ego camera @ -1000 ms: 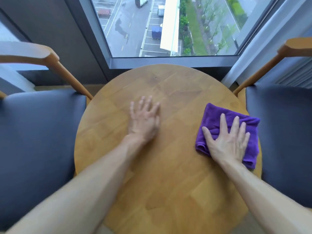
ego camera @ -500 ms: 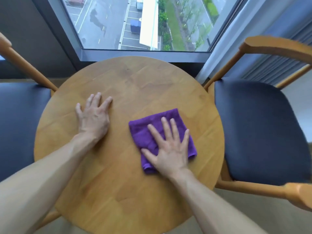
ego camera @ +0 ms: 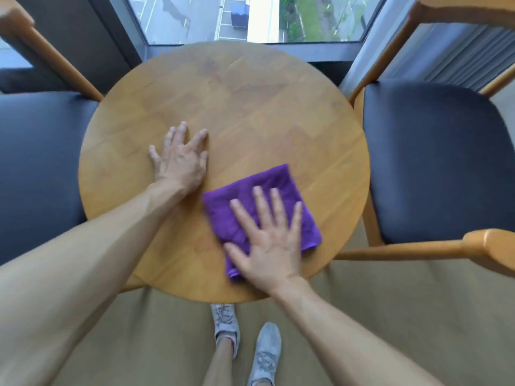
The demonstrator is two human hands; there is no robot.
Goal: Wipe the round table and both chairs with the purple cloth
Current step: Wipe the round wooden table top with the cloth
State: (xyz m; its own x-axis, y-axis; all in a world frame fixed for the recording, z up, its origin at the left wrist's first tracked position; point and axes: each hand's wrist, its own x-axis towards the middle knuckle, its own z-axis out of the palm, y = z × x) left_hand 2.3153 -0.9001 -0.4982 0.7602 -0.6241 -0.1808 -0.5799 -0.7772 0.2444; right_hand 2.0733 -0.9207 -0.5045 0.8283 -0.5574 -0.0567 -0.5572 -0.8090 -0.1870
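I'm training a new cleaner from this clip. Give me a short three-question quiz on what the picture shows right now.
1. True or false: the right hand presses flat on the folded purple cloth.
2. What does the left hand rest on: A) the bare round wooden table, B) the dark padded chair seat, C) the cloth?
3. Fill in: the cloth lies on the table's ___ half, nearest the person.

Key: 1 true; 2 A; 3 near

Under your right hand: purple cloth, plain, no pattern. Desk is honey-tan wood w/ block-plank grain. Chairs either side: black seats, tan wood frames. Below hands: beige floor, grey shoes.
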